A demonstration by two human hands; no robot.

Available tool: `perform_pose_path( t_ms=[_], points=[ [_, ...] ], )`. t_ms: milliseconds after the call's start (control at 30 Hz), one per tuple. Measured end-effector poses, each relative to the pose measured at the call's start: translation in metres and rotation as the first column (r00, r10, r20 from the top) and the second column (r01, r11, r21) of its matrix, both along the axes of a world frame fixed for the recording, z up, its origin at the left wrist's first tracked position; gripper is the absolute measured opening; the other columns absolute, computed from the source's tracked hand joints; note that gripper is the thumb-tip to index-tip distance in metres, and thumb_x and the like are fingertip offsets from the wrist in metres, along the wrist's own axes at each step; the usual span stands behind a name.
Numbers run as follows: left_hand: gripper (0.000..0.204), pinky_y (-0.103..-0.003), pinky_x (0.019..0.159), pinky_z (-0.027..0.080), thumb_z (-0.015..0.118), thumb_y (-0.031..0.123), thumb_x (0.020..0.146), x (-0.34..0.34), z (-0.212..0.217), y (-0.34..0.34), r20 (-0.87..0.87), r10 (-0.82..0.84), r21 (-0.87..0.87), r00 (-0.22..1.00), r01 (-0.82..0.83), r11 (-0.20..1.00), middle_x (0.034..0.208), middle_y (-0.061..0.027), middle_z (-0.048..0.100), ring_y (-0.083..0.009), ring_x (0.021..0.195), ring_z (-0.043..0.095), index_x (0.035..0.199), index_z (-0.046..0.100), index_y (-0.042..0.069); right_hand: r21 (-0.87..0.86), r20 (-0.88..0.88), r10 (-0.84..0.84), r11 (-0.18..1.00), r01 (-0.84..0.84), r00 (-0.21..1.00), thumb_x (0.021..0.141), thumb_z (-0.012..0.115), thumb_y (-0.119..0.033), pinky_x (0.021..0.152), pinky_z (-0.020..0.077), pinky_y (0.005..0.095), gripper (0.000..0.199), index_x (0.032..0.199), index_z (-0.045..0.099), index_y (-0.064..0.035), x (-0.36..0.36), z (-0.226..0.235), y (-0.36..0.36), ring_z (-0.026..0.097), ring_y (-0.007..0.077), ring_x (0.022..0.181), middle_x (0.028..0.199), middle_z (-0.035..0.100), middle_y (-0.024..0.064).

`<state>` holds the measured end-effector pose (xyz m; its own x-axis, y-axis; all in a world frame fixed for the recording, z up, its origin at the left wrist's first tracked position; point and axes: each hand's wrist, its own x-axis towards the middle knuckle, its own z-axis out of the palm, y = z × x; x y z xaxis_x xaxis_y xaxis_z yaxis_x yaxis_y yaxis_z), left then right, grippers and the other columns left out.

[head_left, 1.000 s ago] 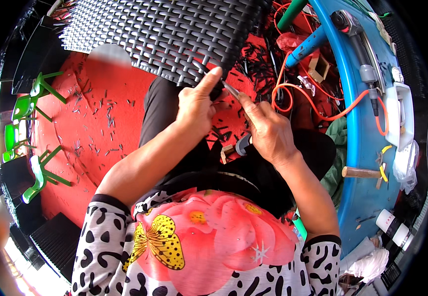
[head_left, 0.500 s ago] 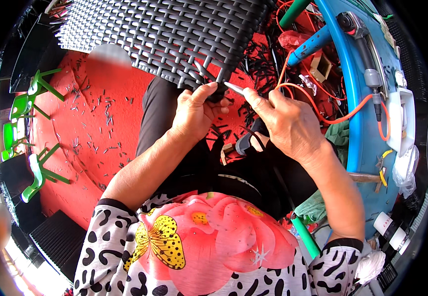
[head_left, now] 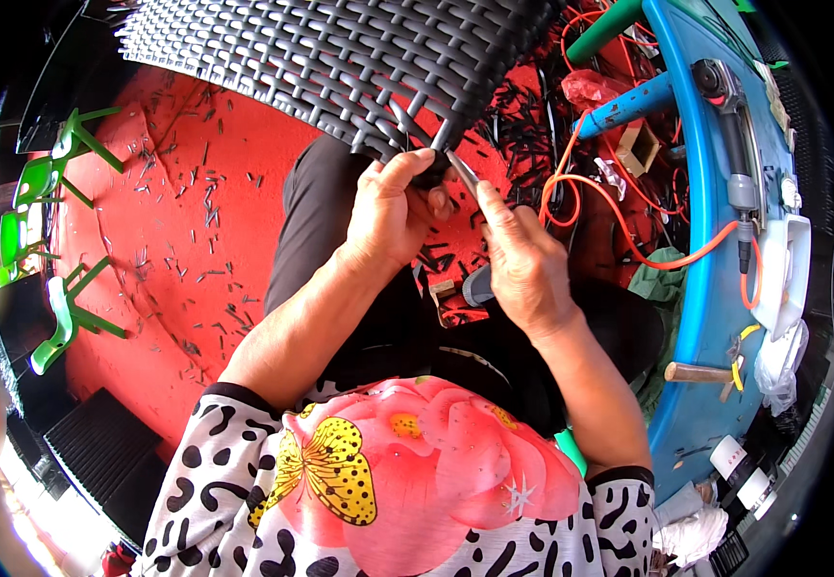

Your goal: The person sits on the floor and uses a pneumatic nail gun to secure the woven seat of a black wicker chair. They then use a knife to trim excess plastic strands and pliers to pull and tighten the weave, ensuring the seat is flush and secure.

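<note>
A dark grey woven wicker panel [head_left: 330,53] fills the top of the view, its near corner pointing toward me, with loose strand ends at that corner. My left hand [head_left: 383,216] is closed at the corner, thumb pressed against the dark strands; the fingers partly hide what they grip. My right hand [head_left: 527,269] grips a slim metal tool [head_left: 463,173] with a tapering blade, forefinger stretched along it. Its tip reaches the strand at the corner, just right of my left thumb. The tool's handle is hidden in my palm.
Black strip scraps [head_left: 210,207] litter the red floor [head_left: 148,327]. At right stands a blue table [head_left: 691,288] with a power tool [head_left: 732,125], a white tray [head_left: 784,274] and a wooden handle [head_left: 700,373]. An orange hose [head_left: 619,226] loops beside it. Small green stools [head_left: 80,317] stand left.
My right hand has moved left and down, and the tool has turned steeper, its tip now near the corner strand. My left hand stays at the corner. The view has shifted slightly.
</note>
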<state>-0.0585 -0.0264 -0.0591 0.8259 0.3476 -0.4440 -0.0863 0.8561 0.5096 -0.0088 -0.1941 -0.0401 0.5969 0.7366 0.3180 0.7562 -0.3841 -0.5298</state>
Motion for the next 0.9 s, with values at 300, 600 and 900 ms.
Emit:
perform_pose_path(
  t_ms=[300,600,900],
  points=[
    [0.019,-0.03,0.044,0.043,0.059,0.015,0.086,-0.009,-0.003,-0.002,-0.001,-0.06,0.075,0.998,0.06,0.995,0.073,-0.0119,0.063,-0.0164,0.047,0.053,0.08,0.059,-0.004,-0.47,0.398,0.367,0.869,-0.156,0.841,0.081,0.056,-0.013,0.049,0.0494,0.0294,0.035,0.115,0.061,-0.0068,0.034,0.079,-0.001,0.059,0.0184,0.057,0.071,0.051,0.0066],
    [0.021,-0.03,0.048,0.037,0.058,0.02,0.085,-0.007,0.012,-0.004,-0.026,0.047,0.017,0.999,-0.047,0.999,0.072,-0.0092,0.059,-0.0134,0.049,0.044,0.081,0.056,0.0,-0.354,0.292,0.405,0.887,-0.295,0.867,0.076,0.058,0.001,0.05,0.0458,0.0359,0.051,0.127,0.055,-0.004,0.05,0.061,0.006,0.052,0.0247,0.055,0.072,0.044,0.0101],
    [0.017,-0.03,0.044,0.036,0.057,0.018,0.086,-0.009,0.015,0.007,-0.084,0.003,0.031,0.996,0.0,1.0,0.069,-0.0089,0.057,-0.0143,0.045,0.043,0.084,0.053,0.002,-0.098,0.128,0.252,0.966,-0.24,0.959,0.079,0.06,0.005,0.048,0.0447,0.0366,0.053,0.129,0.053,-0.0069,0.038,0.02,0.007,0.053,0.0249,0.054,0.067,0.045,0.0083]
  ],
)
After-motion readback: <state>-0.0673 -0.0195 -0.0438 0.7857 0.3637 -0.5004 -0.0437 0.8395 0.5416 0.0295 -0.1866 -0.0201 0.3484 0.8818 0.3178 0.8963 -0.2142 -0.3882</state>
